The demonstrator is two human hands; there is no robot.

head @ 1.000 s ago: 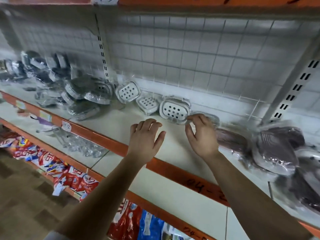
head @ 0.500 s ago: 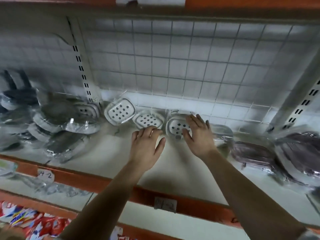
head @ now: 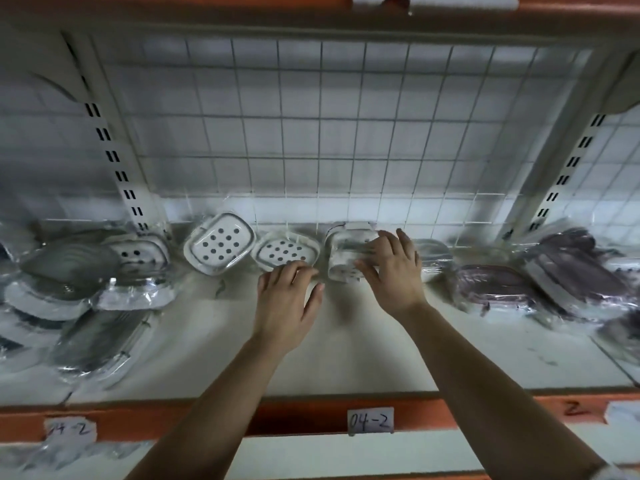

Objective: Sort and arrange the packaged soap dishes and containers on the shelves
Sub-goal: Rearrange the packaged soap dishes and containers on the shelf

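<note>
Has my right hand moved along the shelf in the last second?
Yes. The right hand moved left along the wire grid back panel, off the clear packaged dish, and now grips the white holed soap dish beside it.

You have bare shelf (head: 346, 358) across the front middle, open from the orange edge inward. A row of white soap dishes (head: 220, 249) lines the wire grid (head: 311, 150) at the back; your right hand (head: 391, 268) grips the rightmost dish (head: 341, 244), with your left hand (head: 285, 299) just beside it. A grey packaged pile (head: 69, 289) crowds the left and purple packs (head: 495, 289) the right. The upper shelf (head: 242, 19) caps the opening.
</note>
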